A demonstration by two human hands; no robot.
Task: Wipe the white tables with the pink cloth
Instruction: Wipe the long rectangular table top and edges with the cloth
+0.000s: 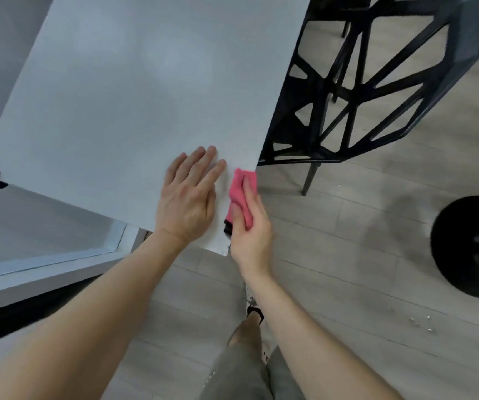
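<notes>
Left hand: the left hand [187,197] lies flat on the white table [117,96] near its lower right corner, fingers straight and slightly spread, gripping nothing. I'd say it is there to brace the top while the other hand rubs.

Right hand: the right hand [251,226] has its fingers and thumb wrapped round the pink cloth [239,187], pressing it onto the table's right-hand rim.

Pink cloth: bunched, at centre frame, on the table's edge rather than the flat top. It sits just beside the left fingertips and largely under the right thumb.

Why the edge: looks to me like the rim is getting its turn. The broad top shows no obvious marks, though glare hides detail.

Nearby: a black lattice chair [362,96] stands upper right, close to the same edge, so a long stroke could bump it.
</notes>
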